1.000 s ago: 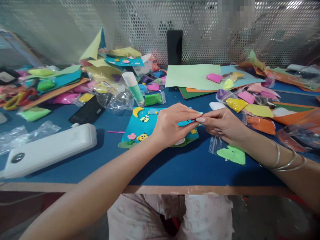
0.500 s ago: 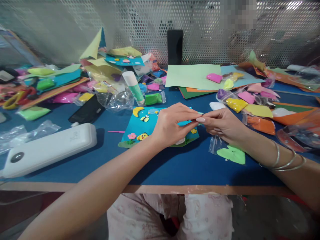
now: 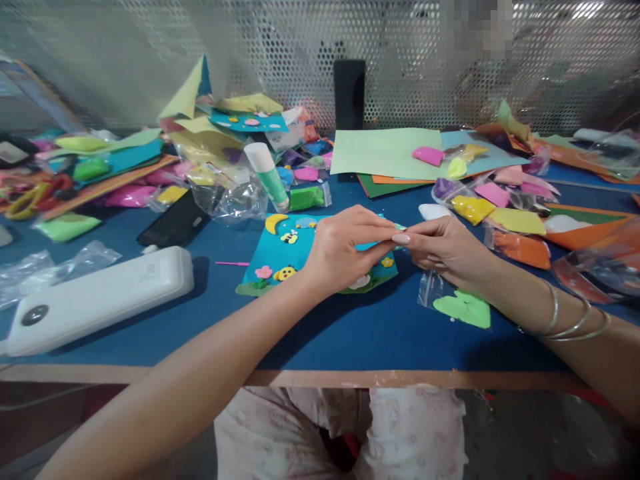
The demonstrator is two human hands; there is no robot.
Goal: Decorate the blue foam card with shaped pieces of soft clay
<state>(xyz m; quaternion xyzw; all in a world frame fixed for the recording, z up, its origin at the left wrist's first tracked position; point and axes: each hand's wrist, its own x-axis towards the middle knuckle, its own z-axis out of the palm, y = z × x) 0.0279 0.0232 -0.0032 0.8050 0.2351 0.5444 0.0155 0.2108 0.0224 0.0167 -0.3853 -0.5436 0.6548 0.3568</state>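
Note:
My left hand [image 3: 340,250] reaches over a blue card [image 3: 275,250], its thumb and fingers pinched together. Its fingertips meet those of my right hand [image 3: 443,247], also closed in a pinch. Between them shows a bit of pale green modelling clay [image 3: 401,227], mostly hidden by the fingers. The card carries clay shapes: a yellow moon [image 3: 273,225], a bee [image 3: 289,237], a pink flower [image 3: 264,272] and a yellow chick [image 3: 286,273]. Part of it lies hidden under my left hand. Below my right hand is light green clay [image 3: 465,309] on a clear bag.
To the left lie a white power bank [image 3: 105,293] and a black pouch [image 3: 175,219]. A glue stick [image 3: 267,177] stands behind the card, near a thin pink stick [image 3: 231,263]. Bagged clay [image 3: 473,208] and coloured sheets [image 3: 385,153] spread along the back and right.
Almost nothing differs. Both hands stay pinched together in the same place, with only a very slight shift of the right fingers.

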